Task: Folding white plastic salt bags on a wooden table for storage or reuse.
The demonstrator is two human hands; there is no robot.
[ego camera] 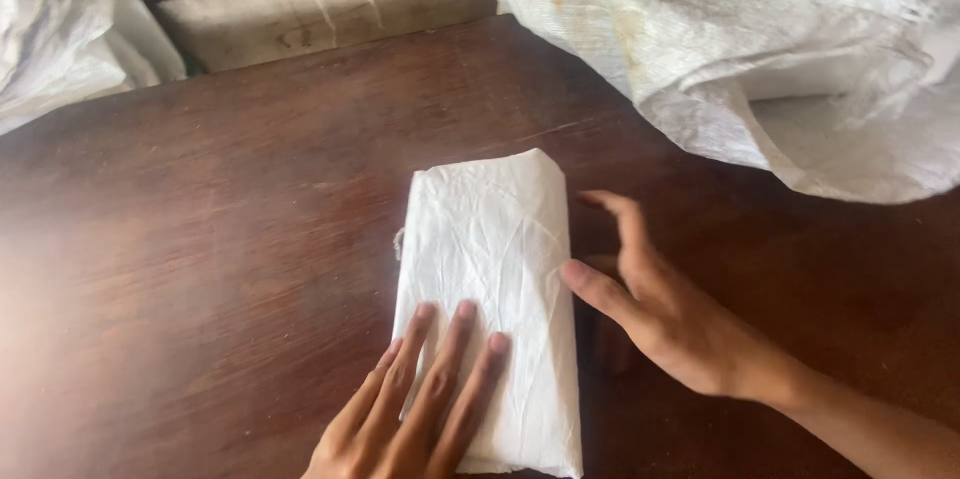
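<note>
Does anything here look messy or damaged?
Mostly tidy. The folded white sack has a loose thread on its left edge, and the big woven sack at upper right shows rusty stains.

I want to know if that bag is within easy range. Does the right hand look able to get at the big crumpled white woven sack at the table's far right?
Probably yes: the right hand lies beside the folded white sack, with only bare dark wooden table between it and the big crumpled white woven sack.
</note>
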